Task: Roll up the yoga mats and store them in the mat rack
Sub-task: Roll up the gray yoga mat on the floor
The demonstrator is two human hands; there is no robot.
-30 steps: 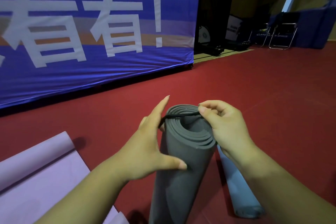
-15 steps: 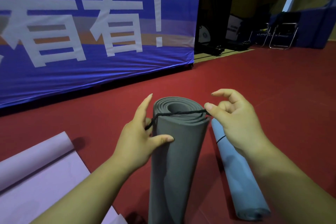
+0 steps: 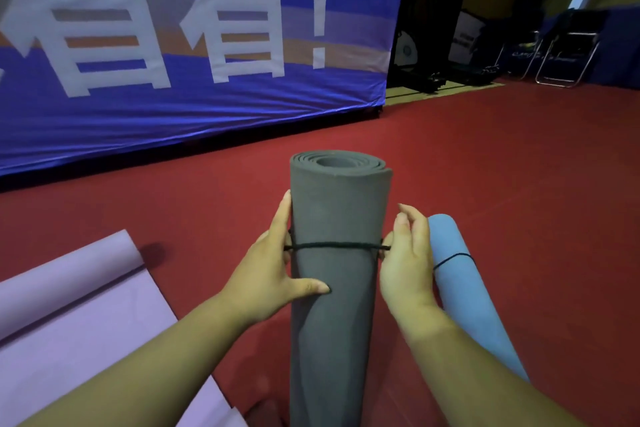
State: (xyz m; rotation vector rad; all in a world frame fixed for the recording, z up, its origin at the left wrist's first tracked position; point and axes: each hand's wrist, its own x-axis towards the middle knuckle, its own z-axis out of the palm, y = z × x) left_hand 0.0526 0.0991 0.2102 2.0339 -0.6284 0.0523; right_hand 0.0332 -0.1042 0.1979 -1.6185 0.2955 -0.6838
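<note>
Down from the top rim, the black band (image 3: 337, 246) now rings the grey mat (image 3: 339, 322) about a third of the way down, and both hands have slid down with it. The left hand (image 3: 266, 274) wraps the roll, thumb across the front. The right hand (image 3: 405, 270) pinches the band at the other edge. The roll stands upright on the red floor (image 3: 519, 184), just beside a tied blue mat (image 3: 464, 295). It looks like light, springy foam, best gripped round the middle.

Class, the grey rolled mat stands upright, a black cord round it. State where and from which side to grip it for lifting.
Probably round the grey mat just below the black cord, coming from either side. The roll stands upright and the cord cinches its layers there; the top is loose spiral edges.
</note>
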